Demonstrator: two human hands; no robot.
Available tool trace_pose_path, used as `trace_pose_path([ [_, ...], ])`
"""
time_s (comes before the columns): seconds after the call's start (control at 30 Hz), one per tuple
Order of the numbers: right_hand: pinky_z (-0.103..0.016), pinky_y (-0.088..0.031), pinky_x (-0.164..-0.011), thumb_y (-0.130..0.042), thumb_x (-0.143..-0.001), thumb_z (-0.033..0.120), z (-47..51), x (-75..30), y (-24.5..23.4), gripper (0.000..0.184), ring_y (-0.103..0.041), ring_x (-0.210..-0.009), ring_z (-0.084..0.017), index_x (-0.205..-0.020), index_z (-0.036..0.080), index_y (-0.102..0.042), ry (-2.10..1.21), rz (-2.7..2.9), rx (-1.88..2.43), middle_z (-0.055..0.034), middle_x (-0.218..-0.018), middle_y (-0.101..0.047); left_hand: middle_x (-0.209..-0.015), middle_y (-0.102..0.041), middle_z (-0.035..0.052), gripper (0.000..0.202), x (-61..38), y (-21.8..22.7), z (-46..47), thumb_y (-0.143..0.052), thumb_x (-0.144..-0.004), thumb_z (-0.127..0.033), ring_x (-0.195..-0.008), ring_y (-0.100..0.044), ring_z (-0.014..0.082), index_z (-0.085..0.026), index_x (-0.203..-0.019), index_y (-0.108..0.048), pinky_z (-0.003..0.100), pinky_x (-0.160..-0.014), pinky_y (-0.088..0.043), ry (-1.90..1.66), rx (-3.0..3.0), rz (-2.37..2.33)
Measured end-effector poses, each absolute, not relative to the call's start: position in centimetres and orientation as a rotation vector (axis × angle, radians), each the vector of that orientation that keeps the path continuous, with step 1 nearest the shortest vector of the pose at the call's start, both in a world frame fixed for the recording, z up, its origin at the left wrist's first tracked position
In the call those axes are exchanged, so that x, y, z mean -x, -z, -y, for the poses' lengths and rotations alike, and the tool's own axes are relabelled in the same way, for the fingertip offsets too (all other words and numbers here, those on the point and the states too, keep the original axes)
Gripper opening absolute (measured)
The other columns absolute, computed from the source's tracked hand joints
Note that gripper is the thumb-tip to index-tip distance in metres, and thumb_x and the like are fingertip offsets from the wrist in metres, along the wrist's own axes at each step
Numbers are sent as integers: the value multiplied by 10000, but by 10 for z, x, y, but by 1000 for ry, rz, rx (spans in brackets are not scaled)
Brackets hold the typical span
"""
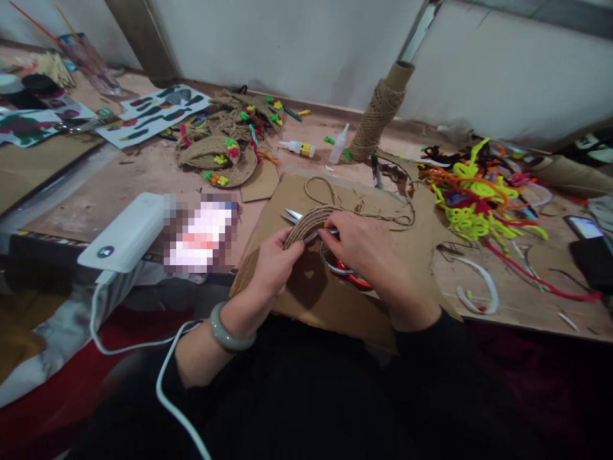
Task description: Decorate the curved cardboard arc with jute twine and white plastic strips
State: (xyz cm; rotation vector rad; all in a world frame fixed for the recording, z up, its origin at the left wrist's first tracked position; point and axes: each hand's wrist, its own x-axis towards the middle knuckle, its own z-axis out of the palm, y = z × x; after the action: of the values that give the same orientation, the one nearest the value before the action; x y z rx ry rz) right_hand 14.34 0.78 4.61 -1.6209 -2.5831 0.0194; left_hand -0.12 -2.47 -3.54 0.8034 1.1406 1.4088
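Note:
My left hand (272,262) is closed in a pinch on the lower end of a curved, twine-covered piece (309,223), holding it above a cardboard sheet (297,294). My right hand (366,249) is closed on red-handled scissors (352,275); their blades (292,216) stick out to the left behind the piece. Loose twine (364,207) trails from the piece across the cardboard toward a cone of jute twine (376,118) standing behind. A pale green bangle (230,332) circles my left wrist.
A white power bank (124,233) with its cable lies at left beside a blurred phone screen. Finished twine pieces (225,144) sit at the back, near two glue bottles (318,148). A heap of coloured pipe cleaners (474,188) fills the right; a phone (584,227) lies beyond.

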Motion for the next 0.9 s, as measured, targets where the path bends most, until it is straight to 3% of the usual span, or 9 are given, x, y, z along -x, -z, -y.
trace_pose_path([
  [0.13,-294,-374,-605,-508,-884,427,-7,-142,-44,316,-642,-781,-235,-1048,167,-581,36,2499,1700,-100,-922,-700,-869,-706,36,253,1,35,25,-652,-678,-169,-816,-632,157,-149,-925,-703,295,-830,-479,-1394,-817,-1152],
  [0.4,-394,-481,-763,-544,-845,443,-15,-148,-45,533,-614,-1001,-298,-1291,157,-476,-33,2433,1670,-153,-1274,-567,-885,-701,39,243,3,39,24,-656,-707,-197,-833,-630,150,-149,-942,-698,295,-846,-476,-1377,-853,-1116],
  [0.57,-393,-479,-800,-529,-845,466,-25,-156,-41,455,-616,-1011,-283,-1218,208,-557,-198,2494,1622,-98,-1194,-635,-869,-700,30,232,3,32,24,-692,-674,-195,-823,-634,137,-143,-900,-690,278,-838,-473,-1315,-826,-1079],
  [0.9,-347,-446,-704,-526,-847,442,-17,-160,-54,389,-632,-922,-270,-1162,222,-584,-57,2572,1626,-86,-1105,-666,-771,-658,9,260,9,23,25,-732,-669,-323,-716,-588,109,-135,-841,-679,233,-696,-435,-1162,-858,-1031],
])
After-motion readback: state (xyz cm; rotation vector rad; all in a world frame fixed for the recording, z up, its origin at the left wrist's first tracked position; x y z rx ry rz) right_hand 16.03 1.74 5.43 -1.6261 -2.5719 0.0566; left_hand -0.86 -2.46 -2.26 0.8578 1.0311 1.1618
